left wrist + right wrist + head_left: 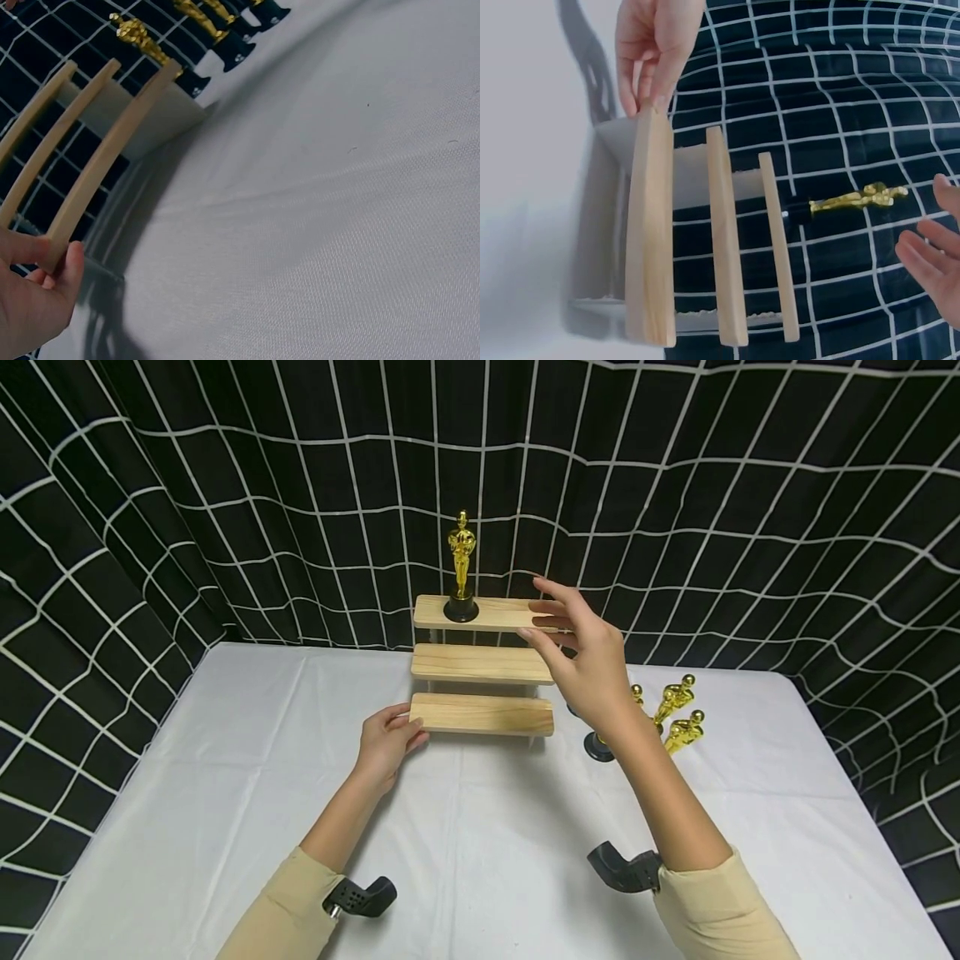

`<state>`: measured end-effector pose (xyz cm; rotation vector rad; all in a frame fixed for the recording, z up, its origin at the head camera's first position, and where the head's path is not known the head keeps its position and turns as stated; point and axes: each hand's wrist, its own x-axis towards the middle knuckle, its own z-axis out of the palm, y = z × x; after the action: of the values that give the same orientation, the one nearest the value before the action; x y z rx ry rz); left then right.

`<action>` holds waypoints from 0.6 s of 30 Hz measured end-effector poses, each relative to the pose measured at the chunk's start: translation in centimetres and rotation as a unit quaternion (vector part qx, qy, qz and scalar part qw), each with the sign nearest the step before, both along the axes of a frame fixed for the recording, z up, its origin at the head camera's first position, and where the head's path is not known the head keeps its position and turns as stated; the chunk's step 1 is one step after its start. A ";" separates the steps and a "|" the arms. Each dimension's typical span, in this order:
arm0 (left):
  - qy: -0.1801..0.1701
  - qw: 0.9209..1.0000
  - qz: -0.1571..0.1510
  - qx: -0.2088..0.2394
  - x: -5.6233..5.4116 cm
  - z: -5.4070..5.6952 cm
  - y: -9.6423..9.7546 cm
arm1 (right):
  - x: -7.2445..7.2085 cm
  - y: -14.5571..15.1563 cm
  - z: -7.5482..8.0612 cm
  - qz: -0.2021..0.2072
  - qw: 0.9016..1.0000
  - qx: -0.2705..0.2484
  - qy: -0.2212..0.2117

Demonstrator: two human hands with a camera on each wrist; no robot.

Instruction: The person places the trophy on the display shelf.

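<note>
A three-step wooden display stand (480, 714) stands at the middle of the table. My left hand (384, 745) grips the left end of its lowest board, thumb on one face and fingers on the other, as the left wrist view also shows. On the top board, left of centre, a gold statuette (462, 556) with a round black base stands upright. To its right my right hand (588, 664) hovers, thumb and fingers apart, holding nothing; it hides the right end of the top board. In the right wrist view its fingers (930, 262) are apart from the statuette.
Several more gold statuettes (677, 697) with black bases stand right of the stand, partly hidden by my right forearm. A white cloth (300, 760) covers the table. Behind and at both sides hangs a black curtain (300, 477) with a white grid.
</note>
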<state>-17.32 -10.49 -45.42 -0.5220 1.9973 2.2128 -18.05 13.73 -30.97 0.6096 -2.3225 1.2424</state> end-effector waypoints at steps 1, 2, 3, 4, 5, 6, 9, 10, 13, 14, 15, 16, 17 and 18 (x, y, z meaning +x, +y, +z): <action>0.001 1.000 0.000 -0.001 0.0 0.0 0.0 | 0.1 0.1 -0.1 -0.001 1.000 0.000 0.003; 0.001 1.000 0.000 -0.003 0.0 0.0 0.0 | 0.2 0.3 -0.2 -0.001 1.000 -0.001 0.005; 0.000 1.000 0.000 -0.004 0.0 0.0 0.0 | 0.3 0.4 -0.3 -0.001 1.000 -0.003 0.007; 0.001 1.000 0.001 -0.003 0.0 0.0 0.0 | 0.4 0.5 -0.4 0.000 1.000 -0.004 0.009; 0.001 1.000 0.001 -0.002 0.0 0.0 0.0 | 0.5 0.7 -0.5 -0.001 1.000 -0.004 0.012; 0.001 1.000 0.001 -0.001 0.0 0.0 0.0 | 0.6 0.8 -0.6 -0.001 1.000 -0.005 0.013; 0.001 1.000 0.001 -0.001 0.0 0.0 0.0 | 0.9 1.2 -0.9 -0.001 1.000 -0.004 0.016; 0.001 1.000 0.000 0.000 0.0 0.0 0.0 | 1.0 1.3 -1.1 -0.001 1.000 -0.002 0.017; 0.000 1.000 -0.001 -0.004 0.0 0.1 0.0 | 1.4 1.6 -1.4 -0.003 1.000 0.001 0.018; 0.000 1.000 -0.002 -0.005 0.0 0.1 0.0 | 1.5 1.7 -1.5 -0.003 1.000 0.000 0.018; -0.001 1.000 -0.002 -0.006 0.0 0.1 0.1 | 1.6 1.8 -1.6 -0.004 1.000 0.001 0.017; -0.002 1.000 -0.002 -0.007 0.0 0.1 0.1 | 1.7 2.0 -1.7 -0.004 1.000 0.000 0.016; -0.003 1.000 -0.001 -0.006 0.0 0.1 0.1 | 1.9 2.2 -1.8 -0.005 1.000 -0.001 0.015; -0.003 1.000 -0.001 -0.006 -0.1 0.0 0.1 | 2.0 2.3 -1.9 -0.006 1.000 -0.001 0.013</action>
<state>-17.37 -10.42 -45.38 -0.5280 2.0094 2.1961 -16.04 16.08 -32.88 0.6054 -2.3011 1.2241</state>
